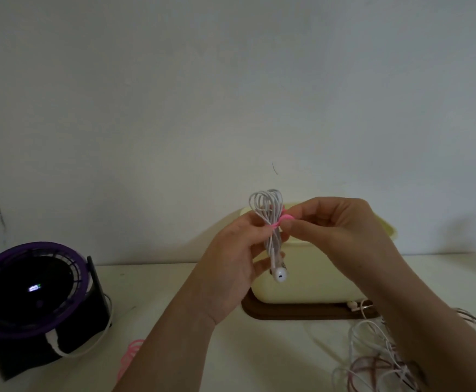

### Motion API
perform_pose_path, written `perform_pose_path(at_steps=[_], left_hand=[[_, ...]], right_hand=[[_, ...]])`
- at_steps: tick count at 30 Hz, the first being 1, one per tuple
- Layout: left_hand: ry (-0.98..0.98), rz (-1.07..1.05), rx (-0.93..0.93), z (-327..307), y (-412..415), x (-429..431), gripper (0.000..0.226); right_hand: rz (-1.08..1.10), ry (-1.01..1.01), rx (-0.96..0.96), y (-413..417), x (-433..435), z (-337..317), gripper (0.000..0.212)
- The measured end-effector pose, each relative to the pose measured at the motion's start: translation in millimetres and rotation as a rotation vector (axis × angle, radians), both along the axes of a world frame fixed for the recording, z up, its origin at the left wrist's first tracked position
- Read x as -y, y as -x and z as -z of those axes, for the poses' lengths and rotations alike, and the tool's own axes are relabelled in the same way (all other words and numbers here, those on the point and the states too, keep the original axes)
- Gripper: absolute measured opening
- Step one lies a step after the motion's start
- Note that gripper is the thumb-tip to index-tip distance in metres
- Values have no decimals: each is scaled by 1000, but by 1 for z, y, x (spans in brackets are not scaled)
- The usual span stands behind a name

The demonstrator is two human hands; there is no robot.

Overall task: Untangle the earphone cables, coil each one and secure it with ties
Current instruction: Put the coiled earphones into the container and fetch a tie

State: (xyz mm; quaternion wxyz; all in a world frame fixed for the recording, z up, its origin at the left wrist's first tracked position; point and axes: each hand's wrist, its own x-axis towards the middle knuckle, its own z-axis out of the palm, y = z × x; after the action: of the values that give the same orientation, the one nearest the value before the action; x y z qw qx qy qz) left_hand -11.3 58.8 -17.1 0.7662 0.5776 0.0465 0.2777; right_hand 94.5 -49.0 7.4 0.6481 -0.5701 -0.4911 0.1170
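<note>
Earphone coil (269,222) sits gripped in the left hand (231,267), in the air before the cream box (330,278) — fingers of the right hand (341,230) pinch the pink tie (284,218) around it. A slipped pinch (tie seemingly unfastened) could let loops spring apart.

The pale table (160,292) bears a purple fan (30,292), pink ties (132,355), a brown tray (287,313) and tangled cables (378,357).

Dim, soft-focus picture, corners darkened, wide-angle bending at edges, faint shadows on wall.
</note>
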Motion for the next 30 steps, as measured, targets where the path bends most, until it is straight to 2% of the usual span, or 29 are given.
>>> perform_pose_path(at_steps=[3,6,10,12,16,18,19,23,27,30], left_hand=[[-70,-127,74,3,-7,6,19],[62,-133,173,2,-11,8,18],[195,-142,208,-1,-12,10,16],[164,-184,190,-2,-10,9,16],[-89,-286,79,-1,-6,1,12],[-148,-292,46,-1,-5,-1,10],[-131,-283,59,0,-6,-1,11],[-22,-187,125,0,-5,0,15],[-12,-105,109,-2,-3,0,26],[-20,-153,96,-3,-2,-3,31]], right_hand=[[-36,5,-19,2,-1,1,6],[-68,-35,-88,3,-3,2,2],[-17,-56,-140,2,-8,6,2],[-13,-65,-150,3,-9,8,5],[-34,-105,-203,4,-12,10,7],[-25,-120,-191,5,-13,12,6],[-20,-126,-180,6,-13,13,5],[-36,-105,-173,2,-13,14,28],[-35,-68,-140,-4,-14,13,8],[-82,-26,-133,-7,-13,12,17]])
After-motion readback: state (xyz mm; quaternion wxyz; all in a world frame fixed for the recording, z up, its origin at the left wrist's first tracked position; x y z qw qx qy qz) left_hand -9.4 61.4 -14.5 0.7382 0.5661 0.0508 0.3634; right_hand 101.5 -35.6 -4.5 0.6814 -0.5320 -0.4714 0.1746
